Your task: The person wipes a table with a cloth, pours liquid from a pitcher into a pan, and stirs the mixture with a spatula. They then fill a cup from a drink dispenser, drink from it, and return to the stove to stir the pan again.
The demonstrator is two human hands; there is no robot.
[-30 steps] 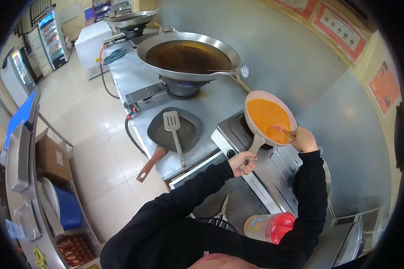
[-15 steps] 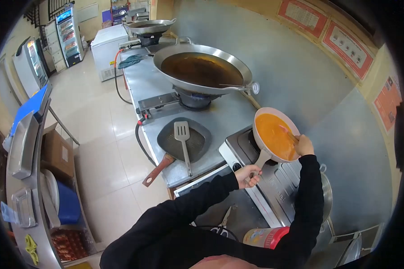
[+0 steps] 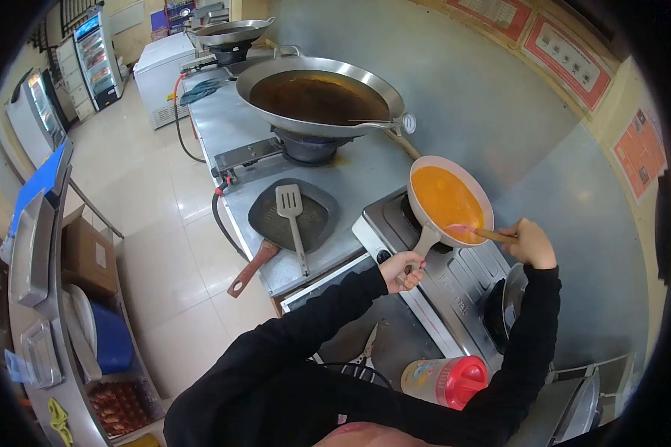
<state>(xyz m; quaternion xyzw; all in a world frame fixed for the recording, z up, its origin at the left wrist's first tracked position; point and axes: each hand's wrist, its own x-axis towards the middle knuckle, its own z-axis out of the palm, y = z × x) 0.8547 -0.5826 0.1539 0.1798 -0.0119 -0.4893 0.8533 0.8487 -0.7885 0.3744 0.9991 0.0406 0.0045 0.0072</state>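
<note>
A pale frying pan (image 3: pixel 484 195) holding an orange sauce (image 3: pixel 443 195) sits over the left burner of a portable gas stove (image 3: pixel 455 294). Its handle (image 3: pixel 426 243) is wrapped by the fingers of my left hand (image 3: pixel 402 272). My right hand (image 3: pixel 531 243), at the pan's near right, grips the wooden handle of a spatula (image 3: pixel 493 235). The spatula's pinkish head dips into the sauce by the near rim. Beneath my right forearm, a second pan with a glass lid (image 3: pixel 513 294) is partly covered on the stove's right side.
Left of the stove lies a dark square grill pan (image 3: pixel 265 216) with a slotted turner (image 3: pixel 289 201) across it. Behind is a large wok (image 3: pixel 395 95) of dark liquid on a burner. A red-lidded jug (image 3: pixel 466 380) and scissors (image 3: pixel 367 350) are close to my body.
My right hand has moved right and toward me, drawing the spatula head from the sauce's right side to the near rim. My left hand keeps the handle. The whole view has shifted slightly.
</note>
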